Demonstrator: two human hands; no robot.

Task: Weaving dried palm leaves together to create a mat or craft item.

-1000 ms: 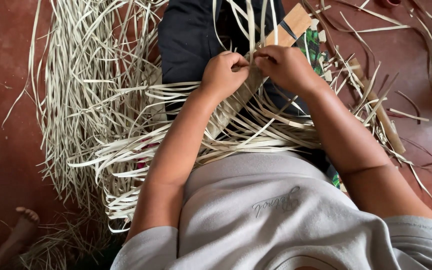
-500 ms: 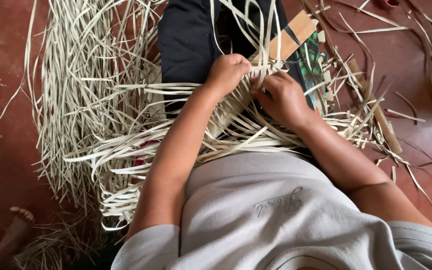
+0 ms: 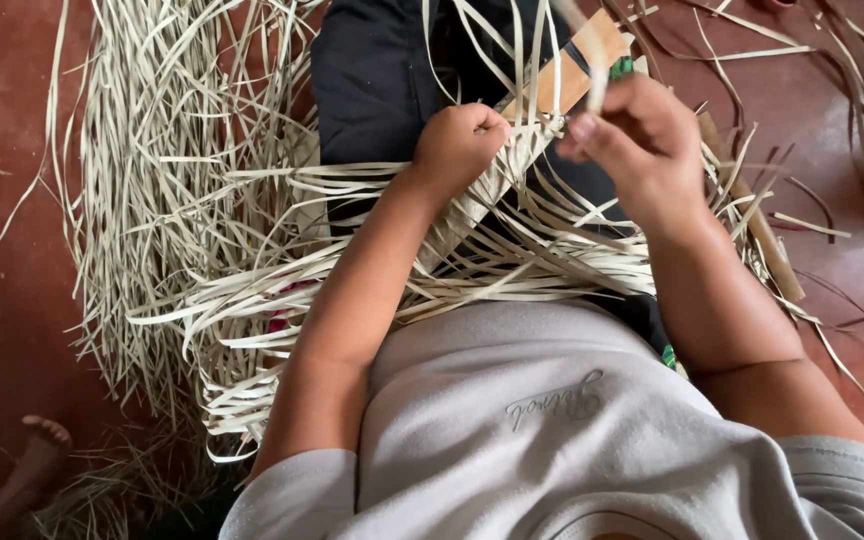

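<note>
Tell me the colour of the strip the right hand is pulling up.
Pale straw-beige, like the other strips; the strip is blurred above the right hand. Head view, the only one.

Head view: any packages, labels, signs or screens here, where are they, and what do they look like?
No packages, signs or screens.
Shirt marking: on the chest of the grey shirt, bottom centre; small, dark, curved embroidery.
Board: top centre, behind the right hand; flat tan strip with a dark line, no label visible.
</note>
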